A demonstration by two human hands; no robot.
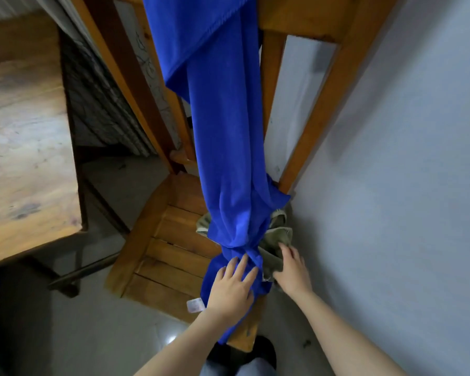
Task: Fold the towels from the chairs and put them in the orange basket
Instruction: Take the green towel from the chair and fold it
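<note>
Right now both hands are down low on the chair seat (171, 256), at about 6 o'clock in the view. The blue towel (223, 131) is a long strip. It hangs over the top of the chair's back at 12 o'clock and runs straight down to 6 o'clock, where its end bunches up on the seat. So its long way points from the hands straight up and away.

The left hand (232, 287) lies flat on the low end of the blue towel, with its fingers straight and spread. It is not gripping anything. The right hand (292, 270) is just beside it, at 3 o'clock from the left one. Its fingers lie straight on a crumpled green towel (276, 240), touching it but not squeezing it.

The green towel peeks out from under the blue one, so the blue one has to come off first, I think. The left hand is nearer to that one. The far end is way up at 12 o'clock, so it will need a pull down toward 6 o'clock or a reach up.

No orange basket shows here.
</note>
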